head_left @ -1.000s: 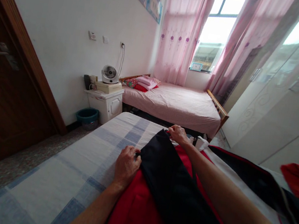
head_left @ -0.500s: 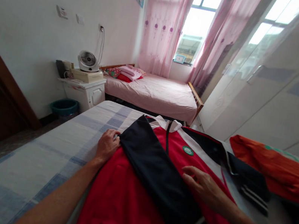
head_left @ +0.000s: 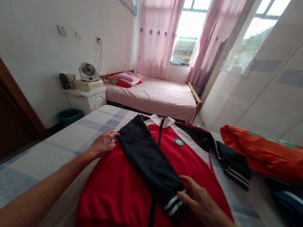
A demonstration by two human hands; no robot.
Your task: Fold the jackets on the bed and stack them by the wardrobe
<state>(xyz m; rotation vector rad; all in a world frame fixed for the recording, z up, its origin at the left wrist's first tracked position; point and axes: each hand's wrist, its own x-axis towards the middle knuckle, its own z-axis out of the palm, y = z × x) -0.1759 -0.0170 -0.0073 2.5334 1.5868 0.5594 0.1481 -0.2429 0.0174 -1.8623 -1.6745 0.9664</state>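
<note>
A red zip-up jacket [head_left: 125, 198] with a white collar, dark sleeves and a round green badge lies front up on the bed before me. Its left-hand sleeve [head_left: 150, 156] is folded diagonally across the front, the white-striped cuff reaching past the zipper. My left hand [head_left: 104, 143] is closed, pinching the jacket's edge at the sleeve fold. Beside the cuff, my right hand [head_left: 200, 201] has thumb and forefinger apart, their tips at the cuff's edge. The other sleeve [head_left: 233, 162] stretches out to the right.
The bed under the jacket has a blue-and-white checked sheet [head_left: 74, 155]. On the right lie an orange bundle [head_left: 271, 159] and dark folded clothing [head_left: 298, 208]. Beyond are a pink bed [head_left: 160, 97], a nightstand [head_left: 90, 99] with a fan [head_left: 88, 72], a bin [head_left: 69, 116] and a wardrobe [head_left: 259, 96].
My right hand has come to the cuff of the folded sleeve. The cuff now lies higher on the jacket front, and more of the hem shows. My left hand still holds the fold.
</note>
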